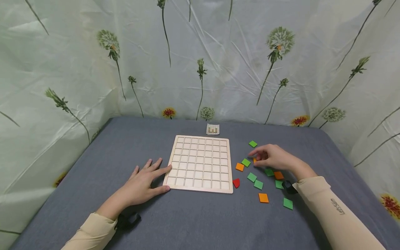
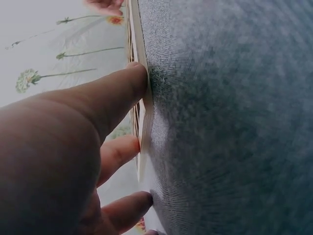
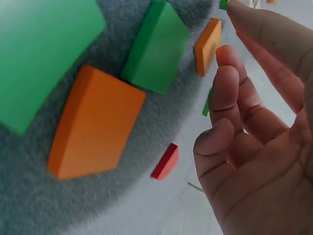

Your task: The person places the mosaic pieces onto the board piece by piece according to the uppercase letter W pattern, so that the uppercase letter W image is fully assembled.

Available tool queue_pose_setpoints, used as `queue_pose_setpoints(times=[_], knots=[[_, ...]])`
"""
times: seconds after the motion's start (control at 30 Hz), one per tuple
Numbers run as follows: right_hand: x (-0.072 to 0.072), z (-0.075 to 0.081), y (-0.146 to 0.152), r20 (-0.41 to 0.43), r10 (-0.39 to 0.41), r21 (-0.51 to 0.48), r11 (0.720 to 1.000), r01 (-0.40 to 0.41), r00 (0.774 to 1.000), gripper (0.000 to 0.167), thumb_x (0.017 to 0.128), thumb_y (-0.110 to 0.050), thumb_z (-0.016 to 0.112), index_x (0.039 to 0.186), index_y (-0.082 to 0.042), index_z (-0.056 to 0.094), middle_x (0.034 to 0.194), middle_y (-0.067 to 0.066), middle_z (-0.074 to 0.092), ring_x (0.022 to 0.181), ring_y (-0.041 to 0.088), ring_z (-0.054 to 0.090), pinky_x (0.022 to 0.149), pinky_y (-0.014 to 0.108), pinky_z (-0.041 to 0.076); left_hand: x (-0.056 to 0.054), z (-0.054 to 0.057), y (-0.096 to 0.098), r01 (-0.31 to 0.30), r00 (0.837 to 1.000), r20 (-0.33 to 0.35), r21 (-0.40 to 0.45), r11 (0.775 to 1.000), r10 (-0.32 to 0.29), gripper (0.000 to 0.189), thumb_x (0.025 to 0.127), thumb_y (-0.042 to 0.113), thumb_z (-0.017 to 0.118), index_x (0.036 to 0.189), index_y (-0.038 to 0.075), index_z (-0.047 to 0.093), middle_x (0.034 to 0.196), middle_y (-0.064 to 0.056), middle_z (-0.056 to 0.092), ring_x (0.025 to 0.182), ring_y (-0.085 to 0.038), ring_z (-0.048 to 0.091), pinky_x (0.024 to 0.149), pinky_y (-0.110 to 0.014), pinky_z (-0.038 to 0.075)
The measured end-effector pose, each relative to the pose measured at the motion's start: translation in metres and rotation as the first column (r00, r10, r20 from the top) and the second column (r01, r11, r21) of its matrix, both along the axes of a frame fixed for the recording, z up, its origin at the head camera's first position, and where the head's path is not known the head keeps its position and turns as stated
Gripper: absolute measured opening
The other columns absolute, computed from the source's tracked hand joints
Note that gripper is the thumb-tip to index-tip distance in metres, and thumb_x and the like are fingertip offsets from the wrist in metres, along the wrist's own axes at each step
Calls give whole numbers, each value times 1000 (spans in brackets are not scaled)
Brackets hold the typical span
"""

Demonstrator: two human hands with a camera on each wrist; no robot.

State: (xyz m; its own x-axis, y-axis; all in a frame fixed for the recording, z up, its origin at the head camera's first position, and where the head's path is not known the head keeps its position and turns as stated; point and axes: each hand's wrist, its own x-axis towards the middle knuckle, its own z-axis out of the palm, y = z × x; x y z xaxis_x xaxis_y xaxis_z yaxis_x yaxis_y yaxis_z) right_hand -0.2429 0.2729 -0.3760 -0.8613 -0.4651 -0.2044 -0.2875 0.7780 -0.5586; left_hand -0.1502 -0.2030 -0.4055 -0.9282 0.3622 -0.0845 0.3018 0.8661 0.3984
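Observation:
My left hand (image 1: 145, 182) rests spread at the left edge of a pale wooden grid board (image 1: 200, 163), its fingertips and thumb touching the frame. In the left wrist view, the thumb (image 2: 117, 93) lies against the board's side. My right hand (image 1: 276, 158) hovers low over scattered tiles with its fingers loosely bent. An orange tile (image 3: 208, 46) lies on the cloth right by its fingertips, partly hidden in the head view. Close around that hand lie green tiles (image 1: 246, 162) and another orange tile (image 1: 278, 175). A red rounded piece (image 1: 236, 183) sits beside the board's right edge.
A small printed card (image 1: 213, 129) lies behind the board. More green tiles (image 1: 288, 203) and an orange tile (image 1: 263, 198) are spread at the right front. Grey cloth (image 1: 193, 222) covers the table, and a floral curtain (image 1: 231, 62) hangs along its back and sides.

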Motion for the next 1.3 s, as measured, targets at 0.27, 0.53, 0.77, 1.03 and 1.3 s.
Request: queue_pose_setpoints(times=[0.27, 0.53, 0.77, 1.03, 1.3], knots=[[-1, -5, -6, 20, 15, -35, 999, -14, 1000, 36, 96, -19, 82, 130, -8, 77, 93, 1, 68, 75, 15, 54, 64, 26, 45, -2, -4, -10, 42, 999, 24, 80, 996, -44, 72, 99, 52, 74, 163, 34, 48, 177, -19, 28, 163, -57, 15, 117, -89, 9], [1, -7, -13, -18, 10, -16, 1000, -11, 1000, 37, 93, -28, 87, 124, -9, 80, 85, -1, 64, 71, 13, 51, 63, 25, 42, -5, -6, -23, 91, 995, 36, 161, 983, -98, 69, 100, 49, 75, 162, 35, 49, 177, -19, 28, 163, -56, 14, 119, -87, 8], [0, -10, -16, -52, 6, 0, 1000, -6, 999, 33, 92, -29, 87, 118, -10, 80, 83, -1, 61, 72, 14, 50, 64, 26, 41, -7, -6, -26, 91, 995, 31, 183, 979, -98, 65, 101, 44, 74, 161, 32, 52, 176, -20, 30, 163, -55, 15, 121, -84, 9], [1, -10, -17, -76, -1, 22, 1000, 3, 997, 30, 93, -27, 86, 115, -9, 79, 83, -1, 60, 73, 14, 51, 65, 27, 42, -6, -5, -22, 83, 996, 26, 161, 983, -88, 64, 101, 41, 75, 160, 31, 54, 175, -20, 31, 163, -56, 17, 121, -84, 11], [1, -12, -14, -98, -29, 43, 998, 34, 995, 23, 92, -25, 87, 106, -10, 77, 80, -1, 60, 74, 14, 52, 65, 27, 42, -8, -7, -22, 29, 996, 74, 245, 969, -48, 67, 98, 35, 80, 160, 28, 54, 175, -21, 31, 164, -55, 13, 122, -84, 3]])
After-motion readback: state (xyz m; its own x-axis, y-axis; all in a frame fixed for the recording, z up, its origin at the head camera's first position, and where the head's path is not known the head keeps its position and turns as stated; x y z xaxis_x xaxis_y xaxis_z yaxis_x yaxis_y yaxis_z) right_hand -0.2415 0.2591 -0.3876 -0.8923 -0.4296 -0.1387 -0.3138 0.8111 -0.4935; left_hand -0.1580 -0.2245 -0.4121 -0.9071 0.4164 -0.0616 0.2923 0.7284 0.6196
